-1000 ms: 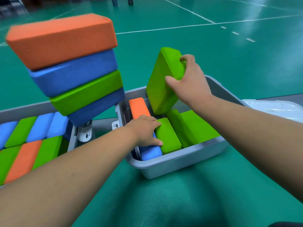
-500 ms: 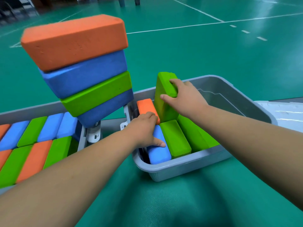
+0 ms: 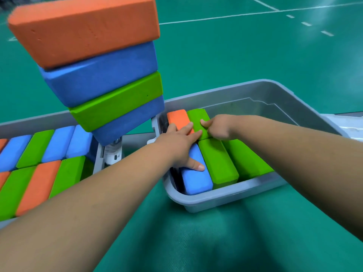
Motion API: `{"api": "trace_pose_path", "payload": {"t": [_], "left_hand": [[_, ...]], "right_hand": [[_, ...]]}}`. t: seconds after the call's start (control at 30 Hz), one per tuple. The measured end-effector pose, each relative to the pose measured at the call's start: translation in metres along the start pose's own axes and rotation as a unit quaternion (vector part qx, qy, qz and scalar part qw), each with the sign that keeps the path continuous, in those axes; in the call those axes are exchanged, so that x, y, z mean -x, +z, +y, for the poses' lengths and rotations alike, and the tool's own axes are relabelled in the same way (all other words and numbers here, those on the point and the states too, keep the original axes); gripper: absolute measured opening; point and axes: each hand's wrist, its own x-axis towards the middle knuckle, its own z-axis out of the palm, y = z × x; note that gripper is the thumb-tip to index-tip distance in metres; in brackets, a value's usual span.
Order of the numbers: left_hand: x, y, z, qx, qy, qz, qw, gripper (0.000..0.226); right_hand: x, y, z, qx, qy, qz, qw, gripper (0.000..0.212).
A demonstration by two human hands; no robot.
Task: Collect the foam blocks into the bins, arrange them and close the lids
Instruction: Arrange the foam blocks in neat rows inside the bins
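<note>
green block (image 3: 198, 119) lowered into bin (image 3: 216, 203), edge against orange block (image 3: 177, 118), right hand (image 3: 218, 127) curled round it; left hand (image 3: 176, 146) flat on blue block (image 3: 196, 180); bin's far-right floor open.

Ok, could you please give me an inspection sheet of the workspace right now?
Surface: green floor mat; the right bin sits on it.
Job's things: left bin packed with rows of blocks; right bin part filled, with orange block, green block, blue block and more green ones; stack of four blocks by the left bin; white lid off, beside right bin.
Clutter: small white object below the stack, unidentifiable.
Hands: left hand flat across orange and blue blocks; right hand grips the green block.
Cables: nothing seen.
Surroundings: court floor with white lines.
</note>
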Motion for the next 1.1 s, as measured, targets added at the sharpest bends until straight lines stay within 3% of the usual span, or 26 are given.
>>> {"api": "trace_pose_path", "payload": {"t": [0.1, 0.17, 0.23, 0.3, 0.4, 0.53, 0.63, 0.8, 0.93, 1.1], "left_hand": [[-0.003, -0.008, 0.005, -0.026, 0.002, -0.038, 0.999, 0.109], [-0.004, -0.016, 0.014, -0.052, -0.001, -0.059, 0.997, 0.109], [-0.005, -0.024, 0.023, -0.069, -0.008, -0.076, 0.995, 0.110], [-0.005, -0.027, 0.029, -0.075, -0.016, -0.085, 0.993, 0.111], [-0.005, -0.024, 0.028, -0.065, -0.022, -0.090, 0.994, 0.111], [-0.004, -0.019, 0.020, -0.046, -0.016, -0.083, 0.995, 0.110], [-0.004, -0.018, 0.018, -0.045, -0.016, -0.081, 0.996, 0.111], [-0.006, -0.019, 0.023, -0.050, -0.022, -0.083, 0.995, 0.112], [-0.003, -0.017, 0.015, -0.038, -0.021, -0.079, 0.996, 0.109], [0.004, -0.013, 0.007, -0.034, -0.018, -0.071, 0.997, 0.107]], "right_hand": [[0.005, 0.009, 0.020, -0.109, -0.015, 0.030, 0.994, 0.072], [0.003, 0.020, 0.042, -0.189, 0.019, 0.105, 0.976, 0.065], [-0.001, 0.032, 0.065, -0.196, 0.070, 0.157, 0.965, 0.054], [0.000, 0.046, 0.079, -0.165, 0.104, 0.126, 0.973, 0.063], [0.003, 0.064, 0.088, -0.121, 0.144, 0.053, 0.981, 0.097], [0.006, 0.073, 0.081, -0.159, 0.127, -0.004, 0.979, 0.106], [-0.001, 0.073, 0.071, -0.076, 0.088, 0.017, 0.993, 0.101], [-0.008, 0.076, 0.052, -0.037, 0.128, -0.063, 0.989, 0.088], [-0.019, 0.056, 0.055, -0.019, 0.129, -0.003, 0.991, 0.045], [-0.029, 0.066, 0.058, -0.060, 0.108, 0.034, 0.992, 0.067]]}}
